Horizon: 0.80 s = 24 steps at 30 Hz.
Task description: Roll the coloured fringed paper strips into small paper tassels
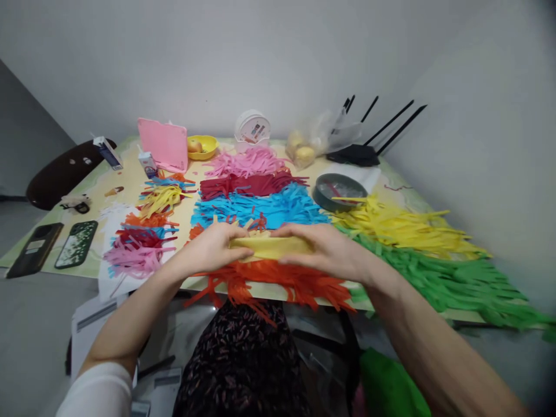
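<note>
My left hand (215, 246) and my right hand (321, 246) both grip a folded strip of pale yellow paper (271, 246), one hand at each end, fingers curled over it. The strip is held just above a pile of orange fringed paper (282, 284) that hangs over the table's near edge. Behind it lie piles of blue fringe (260, 208), dark red fringe (252, 185) and pink fringe (247, 162).
Yellow fringe (399, 229) and green fringe (456, 281) spread to the right. A dark round tin (339, 191), a router (360, 153), bagged fruit (304, 150), a pink tablet case (163, 145), a yellow bowl (204, 146) and two phones (56, 246) sit on the table (130, 179).
</note>
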Tool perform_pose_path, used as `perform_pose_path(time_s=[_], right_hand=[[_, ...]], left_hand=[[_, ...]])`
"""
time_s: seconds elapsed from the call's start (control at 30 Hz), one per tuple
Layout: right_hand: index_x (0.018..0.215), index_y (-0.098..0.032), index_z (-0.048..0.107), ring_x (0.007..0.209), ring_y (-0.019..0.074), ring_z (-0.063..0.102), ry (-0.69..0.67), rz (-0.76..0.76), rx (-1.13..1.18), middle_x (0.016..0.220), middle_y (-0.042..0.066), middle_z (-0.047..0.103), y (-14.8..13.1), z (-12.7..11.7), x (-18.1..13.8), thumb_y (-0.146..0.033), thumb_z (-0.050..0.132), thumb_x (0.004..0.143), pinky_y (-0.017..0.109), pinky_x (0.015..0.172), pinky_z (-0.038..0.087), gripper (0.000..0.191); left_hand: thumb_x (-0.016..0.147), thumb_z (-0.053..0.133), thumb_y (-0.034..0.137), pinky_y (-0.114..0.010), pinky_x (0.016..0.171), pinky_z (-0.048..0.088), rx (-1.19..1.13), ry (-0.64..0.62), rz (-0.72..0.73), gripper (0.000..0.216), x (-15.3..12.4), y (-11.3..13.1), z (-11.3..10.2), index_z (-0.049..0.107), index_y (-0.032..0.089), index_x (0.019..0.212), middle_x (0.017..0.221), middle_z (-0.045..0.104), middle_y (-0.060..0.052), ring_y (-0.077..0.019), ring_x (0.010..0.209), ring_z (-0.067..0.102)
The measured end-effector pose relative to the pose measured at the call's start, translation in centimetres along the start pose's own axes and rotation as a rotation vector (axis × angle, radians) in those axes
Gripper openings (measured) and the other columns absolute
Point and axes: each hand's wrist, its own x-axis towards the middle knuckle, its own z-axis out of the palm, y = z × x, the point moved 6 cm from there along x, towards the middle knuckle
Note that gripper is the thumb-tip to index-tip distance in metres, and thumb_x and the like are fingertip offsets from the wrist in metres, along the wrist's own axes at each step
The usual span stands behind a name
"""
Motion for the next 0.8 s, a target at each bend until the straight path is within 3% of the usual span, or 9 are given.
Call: perform_pose_path(time_s=[0.03, 0.07, 0.13, 0.23, 0.37, 0.43, 0.57, 0.7, 0.8], right_hand=[[0.094, -0.02, 0.071, 0.068, 0.0165, 0.065, 0.014, 0.03, -0.008, 0.079, 0.001, 0.072, 0.2, 0.4, 0.2, -0.039, 0.066, 0.086, 0.025, 0.061, 0.048, 0.021], [0.079, -0.02, 0.069, 0.059, 0.0141, 0.06, 0.032, 0.055, 0.003, 0.067, -0.001, 0.067, 0.3, 0.6, 0.4, -0.037, 0.063, 0.087, 0.023, 0.055, 0.043, 0.02], [0.068, -0.019, 0.062, 0.052, 0.0123, 0.056, 0.065, 0.108, 0.098, 0.057, -0.002, 0.062, 0.6, 0.9, 0.5, -0.036, 0.062, 0.088, 0.022, 0.051, 0.039, 0.026], [0.077, -0.018, 0.065, 0.052, 0.0133, 0.059, 0.134, 0.173, 0.329, 0.057, -0.002, 0.064, 0.9, 0.8, 0.1, -0.038, 0.062, 0.088, 0.023, 0.053, 0.044, 0.023], [0.094, -0.018, 0.071, 0.05, 0.0132, 0.058, 0.282, 0.173, 0.538, 0.057, -0.002, 0.063, 1.2, 0.8, -0.5, -0.037, 0.067, 0.084, 0.025, 0.054, 0.046, 0.022], [0.088, -0.019, 0.072, 0.05, 0.0126, 0.057, 0.341, 0.147, 0.628, 0.058, -0.002, 0.062, 1.4, 1.2, -0.7, -0.038, 0.07, 0.081, 0.025, 0.053, 0.046, 0.02], [0.071, -0.02, 0.067, 0.055, 0.0128, 0.057, 0.404, 0.062, 0.733, 0.061, -0.001, 0.061, 2.0, 1.9, -0.7, -0.036, 0.071, 0.081, 0.026, 0.054, 0.047, 0.019], [0.074, -0.02, 0.067, 0.057, 0.0135, 0.057, 0.402, 0.068, 0.694, 0.061, -0.001, 0.06, 2.7, 2.1, -0.7, -0.035, 0.066, 0.083, 0.027, 0.058, 0.048, 0.018], [0.078, -0.019, 0.067, 0.06, 0.015, 0.059, 0.366, 0.04, 0.64, 0.065, 0.001, 0.063, 2.4, 1.9, -0.6, -0.041, 0.06, 0.086, 0.028, 0.059, 0.047, 0.024]], left_hand=[[0.082, 0.063, 0.034, -0.022, 0.061, 0.037, -0.014, 0.007, -0.001, 0.02, 0.0, 0.0, 0.0, 0.068, 0.017, 0.075, 0.066, 0.061, 0.003, -0.0134, 0.065, 0.054], [0.083, 0.062, 0.036, -0.022, 0.06, 0.037, -0.028, 0.017, -0.007, 0.022, -0.1, -0.1, -0.1, 0.068, 0.016, 0.076, 0.067, 0.06, 0.003, -0.0129, 0.065, 0.053], [0.084, 0.061, 0.039, -0.021, 0.059, 0.036, -0.063, 0.045, -0.028, 0.027, -0.2, -0.4, -0.3, 0.068, 0.015, 0.074, 0.064, 0.059, 0.003, -0.0119, 0.063, 0.051], [0.085, 0.059, 0.038, -0.022, 0.06, 0.04, -0.175, 0.132, -0.057, 0.028, -0.5, -0.9, -0.7, 0.071, 0.014, 0.078, 0.067, 0.064, 0.001, -0.0133, 0.065, 0.054], [0.083, 0.062, 0.031, -0.026, 0.076, 0.048, -0.378, 0.25, -0.014, 0.025, -1.0, -1.8, -0.7, 0.077, 0.02, 0.101, 0.096, 0.075, -0.005, -0.0189, 0.088, 0.065], [0.081, 0.062, 0.023, -0.027, 0.079, 0.049, -0.46, 0.271, 0.008, 0.022, -1.2, -2.3, -0.4, 0.079, 0.021, 0.094, 0.096, 0.076, -0.006, -0.0188, 0.088, 0.067], [0.076, 0.058, 0.015, -0.027, 0.07, 0.05, -0.583, 0.292, 0.03, 0.02, -1.4, -3.1, -0.1, 0.077, 0.018, 0.078, 0.08, 0.073, -0.005, -0.0156, 0.072, 0.063], [0.08, 0.06, 0.026, -0.028, 0.068, 0.048, -0.528, 0.296, 0.06, 0.018, -1.5, -2.4, -0.2, 0.075, 0.017, 0.079, 0.082, 0.07, -0.007, -0.0163, 0.073, 0.061], [0.082, 0.064, 0.035, -0.028, 0.068, 0.046, -0.395, 0.337, 0.08, 0.024, -1.5, -1.4, -0.4, 0.069, 0.016, 0.069, 0.073, 0.067, -0.005, -0.0155, 0.069, 0.059]])
